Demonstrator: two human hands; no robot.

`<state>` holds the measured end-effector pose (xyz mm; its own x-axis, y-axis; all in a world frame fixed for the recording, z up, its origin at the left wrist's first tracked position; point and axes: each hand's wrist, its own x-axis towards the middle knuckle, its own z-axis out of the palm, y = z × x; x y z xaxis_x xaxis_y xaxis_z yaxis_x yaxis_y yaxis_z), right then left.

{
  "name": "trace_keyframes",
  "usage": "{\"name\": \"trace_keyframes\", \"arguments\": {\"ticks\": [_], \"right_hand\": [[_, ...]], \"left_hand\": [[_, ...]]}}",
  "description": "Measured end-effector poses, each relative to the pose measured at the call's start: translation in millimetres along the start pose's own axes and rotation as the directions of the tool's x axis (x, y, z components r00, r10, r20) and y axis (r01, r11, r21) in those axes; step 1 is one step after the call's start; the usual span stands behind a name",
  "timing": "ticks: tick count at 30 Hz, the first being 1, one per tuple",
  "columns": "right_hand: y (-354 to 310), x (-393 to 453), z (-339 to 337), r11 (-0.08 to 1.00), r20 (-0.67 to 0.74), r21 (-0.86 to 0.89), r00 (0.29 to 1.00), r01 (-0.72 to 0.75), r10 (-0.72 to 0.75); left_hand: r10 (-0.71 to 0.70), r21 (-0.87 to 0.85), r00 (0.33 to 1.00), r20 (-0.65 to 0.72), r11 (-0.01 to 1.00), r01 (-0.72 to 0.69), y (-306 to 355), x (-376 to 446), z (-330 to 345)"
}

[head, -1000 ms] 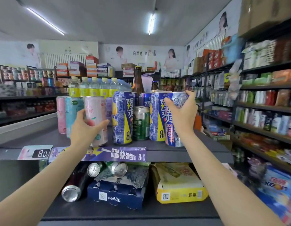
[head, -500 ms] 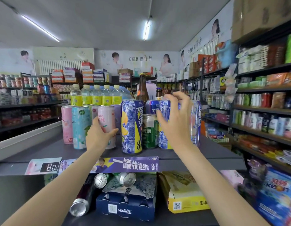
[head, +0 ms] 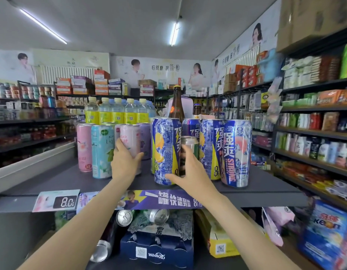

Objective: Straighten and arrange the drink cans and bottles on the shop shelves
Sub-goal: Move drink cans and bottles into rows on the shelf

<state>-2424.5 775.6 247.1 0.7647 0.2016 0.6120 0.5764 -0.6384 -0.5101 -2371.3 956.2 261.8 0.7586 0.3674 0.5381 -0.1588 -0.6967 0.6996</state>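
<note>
On the dark top shelf [head: 266,189] stand slim pastel cans at the left and tall blue cans at the right. My left hand [head: 125,162] is wrapped around a pale pink can [head: 130,136], beside a teal can [head: 100,151]. My right hand [head: 192,170] is low at the blue-and-yellow can [head: 166,145]. Its thumb lies across that can's front and its fingers reach into the gap by a short green can [head: 191,143]. A blue-and-pink can [head: 237,152] stands free at the right end.
Yellow-labelled water bottles [head: 118,112] and a brown glass bottle [head: 175,106] stand behind the cans. Below, loose cans [head: 124,218] lie on their sides over a navy pack [head: 157,252], next to a yellow carton [head: 217,242]. Stocked shelves [head: 314,133] line the right aisle.
My right hand let go of the blue-and-pink can at the right end and moved left and down to the blue-and-yellow can. My left hand stayed on the pale pink can.
</note>
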Motion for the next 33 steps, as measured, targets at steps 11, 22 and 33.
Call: {"name": "trace_keyframes", "arguments": {"ticks": [11, 22, 33], "right_hand": [[-26, 0, -13, 0.997, -0.177, -0.060, 0.984, -0.042, 0.031], [-65, 96, -157, 0.900, -0.035, -0.420, 0.989, 0.113, -0.140], [58, 202, -190, 0.884, 0.340, -0.415, 0.938, 0.218, -0.072]], "left_hand": [[0.119, -0.088, 0.982, 0.149, 0.990, -0.107, 25, -13, -45], [0.531, -0.234, 0.822, 0.206, 0.842, -0.486, 131, 34, -71], [0.441, 0.052, 0.630, 0.640, 0.792, -0.608, 187, 98, 11]]}}
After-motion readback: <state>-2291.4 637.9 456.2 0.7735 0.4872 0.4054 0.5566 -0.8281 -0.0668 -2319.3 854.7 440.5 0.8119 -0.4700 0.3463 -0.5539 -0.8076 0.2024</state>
